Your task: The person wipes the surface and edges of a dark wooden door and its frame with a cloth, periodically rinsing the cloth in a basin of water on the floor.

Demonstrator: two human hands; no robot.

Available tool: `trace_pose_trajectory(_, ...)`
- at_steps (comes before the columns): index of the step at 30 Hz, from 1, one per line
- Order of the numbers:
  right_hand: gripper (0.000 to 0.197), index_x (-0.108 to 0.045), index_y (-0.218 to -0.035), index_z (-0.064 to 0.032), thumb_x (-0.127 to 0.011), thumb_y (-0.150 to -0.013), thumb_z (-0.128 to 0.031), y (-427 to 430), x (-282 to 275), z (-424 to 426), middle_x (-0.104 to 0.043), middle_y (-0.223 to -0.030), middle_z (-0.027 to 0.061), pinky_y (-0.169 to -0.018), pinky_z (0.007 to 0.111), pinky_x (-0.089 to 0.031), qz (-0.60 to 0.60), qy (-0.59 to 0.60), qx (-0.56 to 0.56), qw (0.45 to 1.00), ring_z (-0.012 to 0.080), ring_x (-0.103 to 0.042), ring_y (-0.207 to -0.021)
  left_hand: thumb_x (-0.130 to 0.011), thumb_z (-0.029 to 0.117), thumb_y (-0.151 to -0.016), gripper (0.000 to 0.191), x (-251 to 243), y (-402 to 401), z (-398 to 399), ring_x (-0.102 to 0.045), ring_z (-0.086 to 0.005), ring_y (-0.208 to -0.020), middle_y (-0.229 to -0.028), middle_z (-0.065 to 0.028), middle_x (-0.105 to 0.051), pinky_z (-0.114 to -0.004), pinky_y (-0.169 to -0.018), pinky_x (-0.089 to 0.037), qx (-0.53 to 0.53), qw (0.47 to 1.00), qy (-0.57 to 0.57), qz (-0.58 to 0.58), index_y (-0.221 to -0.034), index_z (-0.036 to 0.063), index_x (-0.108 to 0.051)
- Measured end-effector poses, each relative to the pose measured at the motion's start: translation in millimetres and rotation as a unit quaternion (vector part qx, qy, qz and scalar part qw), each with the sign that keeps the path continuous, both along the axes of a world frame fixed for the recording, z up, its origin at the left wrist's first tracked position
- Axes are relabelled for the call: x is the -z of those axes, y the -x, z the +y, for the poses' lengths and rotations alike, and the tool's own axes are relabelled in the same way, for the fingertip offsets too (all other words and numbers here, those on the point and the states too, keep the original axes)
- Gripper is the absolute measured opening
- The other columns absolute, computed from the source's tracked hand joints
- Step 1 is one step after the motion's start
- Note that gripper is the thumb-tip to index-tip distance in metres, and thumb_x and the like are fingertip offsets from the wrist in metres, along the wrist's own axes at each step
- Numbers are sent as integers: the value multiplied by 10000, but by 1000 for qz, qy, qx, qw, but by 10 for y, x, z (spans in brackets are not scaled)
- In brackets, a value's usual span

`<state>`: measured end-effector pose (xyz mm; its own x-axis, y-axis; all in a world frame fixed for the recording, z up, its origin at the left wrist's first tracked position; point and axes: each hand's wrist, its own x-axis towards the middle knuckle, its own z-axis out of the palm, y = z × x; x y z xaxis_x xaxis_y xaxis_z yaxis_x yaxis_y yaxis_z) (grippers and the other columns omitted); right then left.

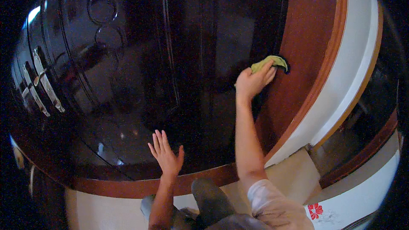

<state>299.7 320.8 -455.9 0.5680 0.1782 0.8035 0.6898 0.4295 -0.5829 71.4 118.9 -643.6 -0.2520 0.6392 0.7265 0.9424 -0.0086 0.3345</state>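
Observation:
A glossy dark panelled door (191, 70) fills most of the view before me. My right hand (257, 78) presses a yellow-green cloth (266, 62) at the door's right edge, where it meets the reddish-brown wooden frame (306, 38). Part of the cloth is hidden under the fingers. Lower and to the left, my left hand (166, 158) has its fingers spread, with nothing held, close to or against the lower part of the door. Two long metal door handles (48, 80) are at the far left.
Pale wall trim (354, 54) curves beside the wooden frame on the right. Below the door runs a reddish-brown sill (121, 189), with light floor tiles (102, 209) in front of it. A white surface with a red flower print (314, 210) is at lower right.

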Motion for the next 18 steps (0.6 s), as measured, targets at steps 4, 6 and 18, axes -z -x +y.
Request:
trace_pose_trajectory(4,589,-507,-1328,49,-576,-746,-13,851,-970,-249,-528,-1324,270,-1120,498,-318,-7,-102,-24,995,451,-447,-1268,-721,275,-819,864,-6,10,-66,-225,-398,-1479,-1586,-242,-265,-585,-1189,-98,-5,1000,11,0,-1513,-12,-294)
trace_pose_trajectory(6,447,-576,-1168,22,-555,-722,16,1630,-1284,-624,-568,-1159,237,-947,517,-437,-126,-137,-177,966,437,-529,-1104,-721,270,-818,863,46,182,-121,-225,-398,-1479,-1586,-242,-263,-582,-1189,-99,-27,1000,11,11,-1513,-13,-294)
trace_pose_trajectory(18,657,-444,-1424,34,-581,-788,-59,349,-451,65,-349,-1472,282,-1141,478,-297,-88,-178,-81,977,428,-414,-1304,-735,281,-832,849,-1127,305,12,-196,-411,-1484,-1590,-254,-240,-579,-1193,-100,-19,986,-155,64,-1505,-2,-302)
